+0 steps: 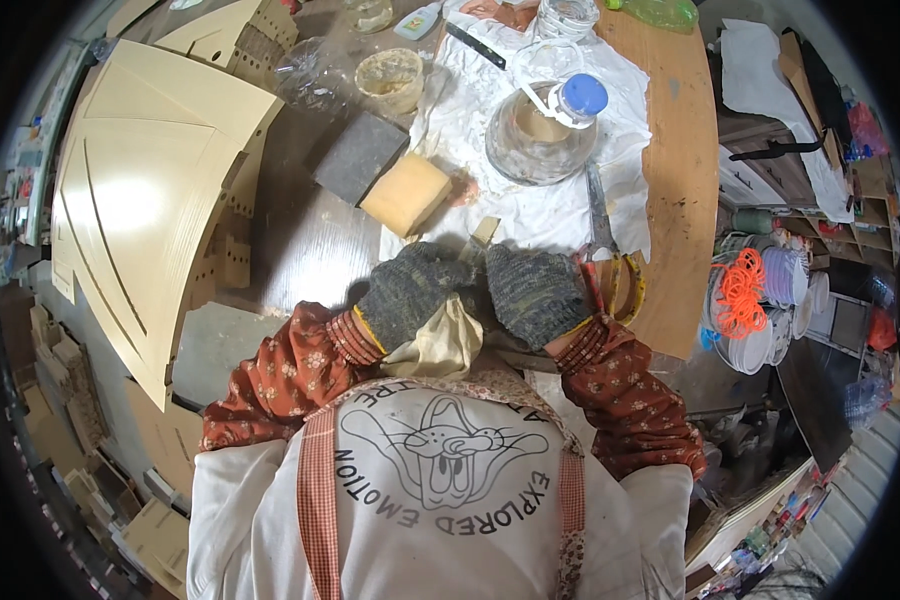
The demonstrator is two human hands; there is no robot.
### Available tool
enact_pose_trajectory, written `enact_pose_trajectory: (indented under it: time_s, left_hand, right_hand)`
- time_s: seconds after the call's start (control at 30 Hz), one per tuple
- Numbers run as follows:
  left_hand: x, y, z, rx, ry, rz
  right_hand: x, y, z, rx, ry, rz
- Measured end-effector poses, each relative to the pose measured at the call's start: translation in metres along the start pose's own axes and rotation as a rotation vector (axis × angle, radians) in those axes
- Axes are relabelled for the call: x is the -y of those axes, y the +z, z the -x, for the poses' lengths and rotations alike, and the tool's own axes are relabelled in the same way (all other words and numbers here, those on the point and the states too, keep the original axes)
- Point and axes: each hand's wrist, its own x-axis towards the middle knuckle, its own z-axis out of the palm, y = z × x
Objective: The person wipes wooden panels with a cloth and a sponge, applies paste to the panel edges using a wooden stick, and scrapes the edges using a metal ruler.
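Note:
Both my hands wear dark grey knitted gloves and meet at the table's near edge. My left hand (413,292) is closed, with a crumpled cream cloth (447,337) hanging out below its fingers. Close beside it, my right hand (535,295) is curled with knuckles up; whatever its fingers grip is hidden. A small pale tan piece (485,231) sticks up just beyond the gap between the hands; its kind I cannot make out. Scissors-like yellow and red handles (625,288) lie against my right wrist. Beyond the left hand rests a yellow sponge block (406,194).
A dark grey block (361,160) touches the sponge. A glass jar (542,138) with a blue-capped bottle top (584,95) stands on white cloth (625,110), near a flat scraper (598,210) and black-handled knife (476,45). Large cream panels (140,210) rise at left; orange cord (741,293) sits right.

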Motion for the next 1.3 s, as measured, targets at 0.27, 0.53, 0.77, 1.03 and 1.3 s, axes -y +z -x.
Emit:
enact_pose_trajectory:
  time_s: [0.27, 0.53, 0.77, 1.03, 1.3]
  left_hand:
    - [-0.004, -0.001, -0.001, -0.018, 0.006, -0.051]
    - [0.015, 0.019, 0.001, -0.09, -0.074, 0.724]
    - [0.006, -0.001, 0.0, -0.07, 0.041, -0.033]
    - [0.01, 0.014, 0.001, -0.18, -0.004, 0.565]
    - [0.002, 0.003, 0.001, -0.076, -0.214, 1.249]
  right_hand:
    - [-0.045, -0.051, -0.038, 0.285, 0.128, -0.845]
    - [-0.033, -0.043, -0.009, -0.138, -0.013, -0.547]
    - [-0.051, -0.048, -0.028, 0.392, 0.091, -0.776]
    - [-0.054, -0.04, -0.036, 0.364, 0.184, -0.834]
    - [-0.043, -0.044, -0.02, 0.281, 0.166, -0.705]
